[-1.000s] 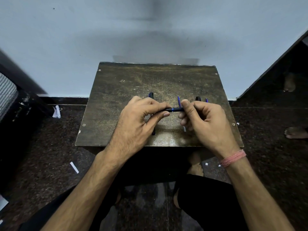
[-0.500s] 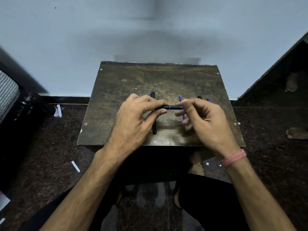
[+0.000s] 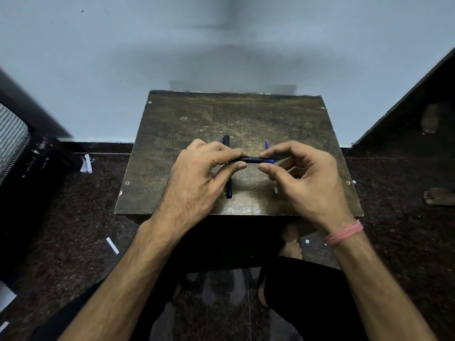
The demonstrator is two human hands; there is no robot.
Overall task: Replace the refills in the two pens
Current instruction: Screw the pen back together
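- Since the earlier frame our right hand point(image 3: 305, 178) has opened: its fingers were curled over the pen point(image 3: 256, 160), and now only thumb and forefinger sit at the pen's right end, the other fingers spread loose.
- We hold the pen level and crosswise above the middle of the table point(image 3: 197, 114), nearer its front edge than the back one.
- Our left hand point(image 3: 197, 178) pinches the pen's left end between thumb and forefinger, closed on it.
- A blue ring shows at mid barrel, and a blue tip at the right end; we cannot tell whether our right fingertips grip that tip or only touch it.
- A second pen point(image 3: 227, 168) lies flat on the table, pointing from front to back, passing under the held one.
- A thin refill point(image 3: 266, 145) lies just right of it, mostly hidden behind our right hand.
- A pink band point(image 3: 344, 232) circles our right wrist.
- Paper scraps point(image 3: 112, 245) lie on the dark floor point(image 3: 73, 205) left of the table.
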